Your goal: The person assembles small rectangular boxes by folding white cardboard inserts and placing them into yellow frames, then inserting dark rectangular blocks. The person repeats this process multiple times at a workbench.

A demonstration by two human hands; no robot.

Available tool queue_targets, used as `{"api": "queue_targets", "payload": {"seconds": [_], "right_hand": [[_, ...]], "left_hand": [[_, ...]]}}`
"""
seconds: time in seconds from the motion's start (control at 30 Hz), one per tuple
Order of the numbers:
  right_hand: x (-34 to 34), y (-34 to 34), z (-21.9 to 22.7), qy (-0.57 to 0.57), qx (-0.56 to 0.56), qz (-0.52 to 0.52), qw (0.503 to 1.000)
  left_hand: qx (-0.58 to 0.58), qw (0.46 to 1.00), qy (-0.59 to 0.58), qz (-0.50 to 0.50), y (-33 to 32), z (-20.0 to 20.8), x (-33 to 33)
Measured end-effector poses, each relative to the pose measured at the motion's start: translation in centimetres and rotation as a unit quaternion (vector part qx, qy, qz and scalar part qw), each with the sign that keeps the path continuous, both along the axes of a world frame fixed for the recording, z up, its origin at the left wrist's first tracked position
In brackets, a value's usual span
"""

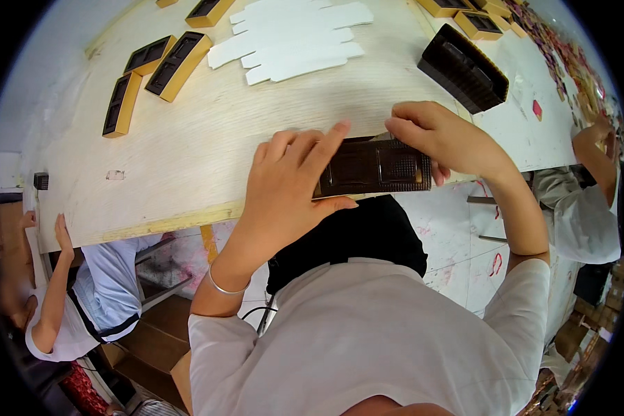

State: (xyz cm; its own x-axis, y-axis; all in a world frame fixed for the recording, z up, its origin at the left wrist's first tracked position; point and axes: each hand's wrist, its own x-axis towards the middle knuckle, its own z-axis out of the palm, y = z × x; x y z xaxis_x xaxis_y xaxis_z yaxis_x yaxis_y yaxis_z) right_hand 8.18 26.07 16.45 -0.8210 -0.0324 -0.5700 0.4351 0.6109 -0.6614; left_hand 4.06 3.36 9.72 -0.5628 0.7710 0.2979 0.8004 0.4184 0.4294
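A dark brown plastic tray (381,168) with moulded compartments lies at the table's front edge, right in front of me. My left hand (288,182) spans its left end, thumb along the near side and fingers reaching over toward the far side. At the right end, my right hand (437,136) curls its fingers around the tray's corner and edge. A sliver of gold shows by the tray's lower left, but what lies beneath is mostly hidden. Beyond my right hand stands a nested stack of similar dark brown trays (463,69).
Flat white card blanks (291,41) are piled at the far middle of the table (187,159). Several gold boxes with dark trays inside, such as one box (178,66), sit far left and others far right. Another person's arm (52,291) is at left; a person (582,201) sits right.
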Motion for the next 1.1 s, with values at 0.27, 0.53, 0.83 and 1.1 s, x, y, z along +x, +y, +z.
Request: {"api": "queue_targets", "payload": {"seconds": [0.27,0.53,0.83,1.1], "right_hand": [[2.8,2.2,-1.3,0.347,0.068,0.276,0.894],[4.3,0.5,-3.8,0.56,0.269,0.353,0.699],[4.2,-0.8,-2.8,0.566,0.267,0.358,0.693],[3.0,0.3,-3.1,0.534,0.277,0.415,0.682]], "left_hand": [[-0.004,0.999,-0.043,-0.019,-1.4,-0.5,-0.9],[0.003,0.996,-0.059,-0.072,-1.4,-0.6,-1.7],[0.036,0.993,-0.007,-0.112,-0.4,-1.1,-1.4],[0.013,0.994,0.058,-0.096,-0.3,-1.0,-1.1]]}}
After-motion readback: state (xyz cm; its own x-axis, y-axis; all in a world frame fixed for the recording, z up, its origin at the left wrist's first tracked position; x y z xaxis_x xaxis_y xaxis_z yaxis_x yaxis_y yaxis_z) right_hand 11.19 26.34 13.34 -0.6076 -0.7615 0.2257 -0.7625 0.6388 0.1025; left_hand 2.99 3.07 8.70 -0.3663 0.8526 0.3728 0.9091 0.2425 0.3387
